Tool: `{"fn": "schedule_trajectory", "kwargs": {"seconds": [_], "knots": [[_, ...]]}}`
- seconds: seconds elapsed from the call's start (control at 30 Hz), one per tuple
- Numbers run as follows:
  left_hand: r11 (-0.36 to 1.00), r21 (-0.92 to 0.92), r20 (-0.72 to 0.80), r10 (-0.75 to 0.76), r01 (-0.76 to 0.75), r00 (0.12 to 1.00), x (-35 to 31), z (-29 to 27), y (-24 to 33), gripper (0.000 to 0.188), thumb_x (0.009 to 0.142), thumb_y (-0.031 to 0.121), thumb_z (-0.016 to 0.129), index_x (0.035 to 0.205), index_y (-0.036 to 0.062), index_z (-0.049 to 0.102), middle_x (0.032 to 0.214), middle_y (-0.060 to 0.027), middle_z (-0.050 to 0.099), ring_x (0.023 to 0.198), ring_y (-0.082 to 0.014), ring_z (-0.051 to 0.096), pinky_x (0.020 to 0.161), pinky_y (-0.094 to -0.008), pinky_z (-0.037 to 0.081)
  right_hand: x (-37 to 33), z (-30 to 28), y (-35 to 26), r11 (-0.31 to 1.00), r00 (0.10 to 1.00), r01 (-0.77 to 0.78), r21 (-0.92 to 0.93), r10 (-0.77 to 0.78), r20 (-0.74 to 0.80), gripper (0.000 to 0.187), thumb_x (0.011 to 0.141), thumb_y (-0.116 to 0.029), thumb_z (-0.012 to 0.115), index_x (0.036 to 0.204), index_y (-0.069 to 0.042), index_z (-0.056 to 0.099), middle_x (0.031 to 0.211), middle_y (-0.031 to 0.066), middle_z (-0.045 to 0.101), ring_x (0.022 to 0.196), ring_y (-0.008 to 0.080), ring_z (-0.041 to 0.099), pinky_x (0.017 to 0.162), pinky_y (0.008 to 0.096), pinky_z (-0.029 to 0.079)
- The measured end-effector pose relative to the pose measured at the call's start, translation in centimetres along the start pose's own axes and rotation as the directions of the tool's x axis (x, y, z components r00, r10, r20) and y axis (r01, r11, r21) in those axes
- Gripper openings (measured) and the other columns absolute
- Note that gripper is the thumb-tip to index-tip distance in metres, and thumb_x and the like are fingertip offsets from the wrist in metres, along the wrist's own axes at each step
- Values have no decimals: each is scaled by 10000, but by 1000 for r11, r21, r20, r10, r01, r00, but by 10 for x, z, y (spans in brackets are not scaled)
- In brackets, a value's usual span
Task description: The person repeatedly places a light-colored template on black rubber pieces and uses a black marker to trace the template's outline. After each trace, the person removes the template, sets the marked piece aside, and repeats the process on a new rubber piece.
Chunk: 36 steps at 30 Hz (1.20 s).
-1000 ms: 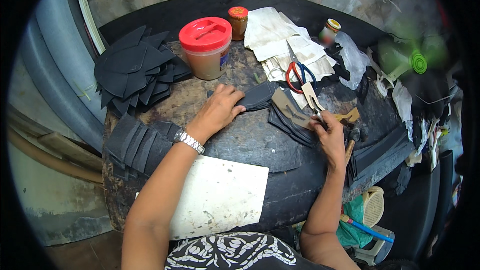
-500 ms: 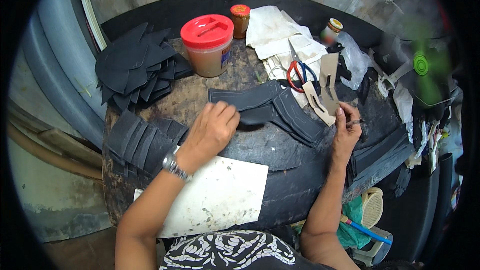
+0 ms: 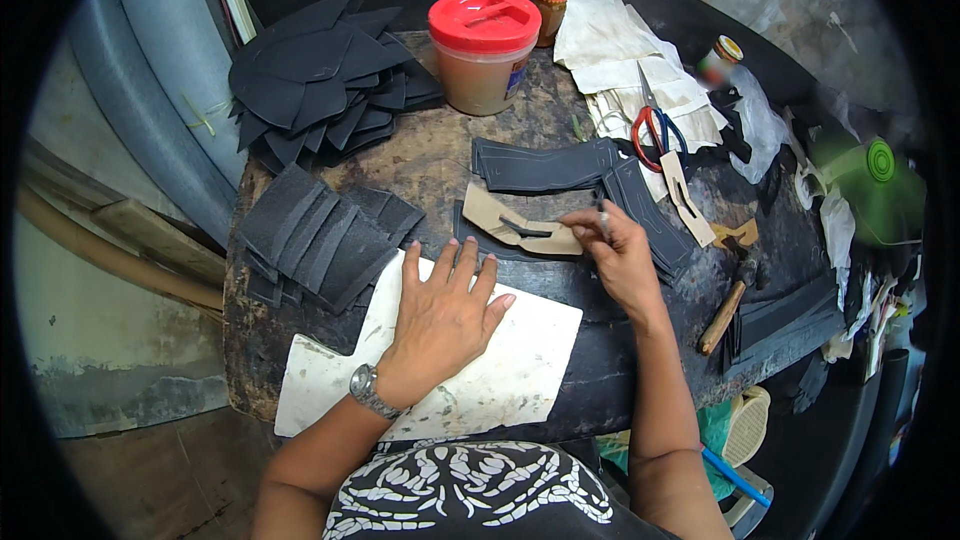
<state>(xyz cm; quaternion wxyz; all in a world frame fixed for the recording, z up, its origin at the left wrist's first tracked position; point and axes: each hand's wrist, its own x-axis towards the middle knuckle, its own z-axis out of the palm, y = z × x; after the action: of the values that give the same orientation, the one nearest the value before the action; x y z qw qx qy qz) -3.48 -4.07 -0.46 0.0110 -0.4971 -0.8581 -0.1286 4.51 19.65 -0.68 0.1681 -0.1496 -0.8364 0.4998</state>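
Observation:
My left hand (image 3: pixel 445 312) lies flat, fingers spread, on a white board (image 3: pixel 520 370) at the near edge of the worktop. My right hand (image 3: pixel 618 252) pinches a thin pen-like tool (image 3: pixel 603 220) upright, and its fingers touch a tan cardboard template (image 3: pixel 515 226). That template rests on a dark leather piece (image 3: pixel 478 240). Just behind lie more cut dark pieces (image 3: pixel 545 165).
Stacks of dark cut pieces (image 3: pixel 315 230) sit at the left and another pile (image 3: pixel 320 75) at the far left. A red-lidded tub (image 3: pixel 484 50), a small jar (image 3: pixel 548 5), red-handled scissors (image 3: pixel 655 130), pale cloth (image 3: pixel 625 60), a second template (image 3: pixel 685 198) and a wooden-handled hammer (image 3: pixel 725 310) surround the work.
My left hand came back from the dark pieces onto the white board. My right hand moved left to the tan template, which now lies on a dark piece in front of me.

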Motion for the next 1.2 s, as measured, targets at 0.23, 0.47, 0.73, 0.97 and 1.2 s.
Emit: {"fn": "schedule_trajectory", "kwargs": {"seconds": [0.23,0.47,0.73,0.97,1.2], "knots": [[1000,-24,-61,-13,11,998,1,1,-9,443,1034,314,531,1340,12,637,1424,-259,562,1362,-367,498,1163,-650,231,-1,7,-8,923,994,-19,-384,57,89,205,942,-40,669,1127,43,641,989,200,621,907,394,633,826,430,483],[999,-35,-31,15,-16,999,-2,1,-12,453,1024,307,537,1346,0,620,1407,-263,550,1365,-370,484,1164,-640,235,-8,11,-11,961,996,-23,-277,47,81,165,925,35,651,1089,46,638,950,165,630,877,294,663,783,380,503],[998,-53,-16,43,-44,999,-1,-2,-15,509,1027,345,537,1436,43,570,1466,-257,499,1376,-380,452,1142,-640,236,-12,5,1,981,981,-118,-156,140,138,176,897,-10,667,1070,20,662,975,197,650,928,396,649,840,445,494],[997,-19,37,73,-73,997,0,-2,-16,521,1031,380,509,1482,124,556,1529,-256,448,1356,-369,452,1112,-618,262,-10,8,-2,957,981,-99,-272,141,137,181,936,55,643,1109,39,698,1005,124,697,918,184,685,818,308,528],[997,-20,34,72,-71,997,2,-2,-17,536,1024,383,510,1496,130,546,1536,-285,437,1347,-375,454,1095,-595,272,-12,9,-7,946,988,-72,-316,112,110,172,931,13,663,1099,25,701,968,160,677,873,270,680,781,356,515]]}}
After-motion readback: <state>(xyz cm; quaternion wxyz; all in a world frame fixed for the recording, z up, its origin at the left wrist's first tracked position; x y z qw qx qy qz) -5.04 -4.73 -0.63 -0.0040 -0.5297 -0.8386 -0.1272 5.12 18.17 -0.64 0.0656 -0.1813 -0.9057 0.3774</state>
